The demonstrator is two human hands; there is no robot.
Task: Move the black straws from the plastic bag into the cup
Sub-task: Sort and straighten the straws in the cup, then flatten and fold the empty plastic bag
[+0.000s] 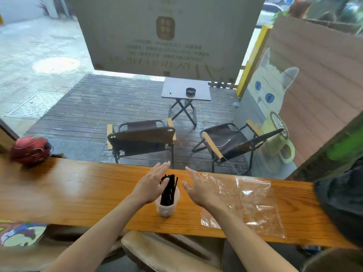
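A bundle of black straws stands upright in a translucent white cup on the wooden counter. My left hand hovers just left of the straws, fingers spread, its thumb touching or nearly touching them. My right hand is held flat just right of the cup, holding nothing. The clear plastic bag lies flat and crumpled on the counter to the right, partly under my right wrist, with no straws visible inside.
A red helmet-like object sits at the counter's far left. A dark bag rests at the right end. Behind the counter is a window onto a deck with two folding chairs and a small table. A stool is below.
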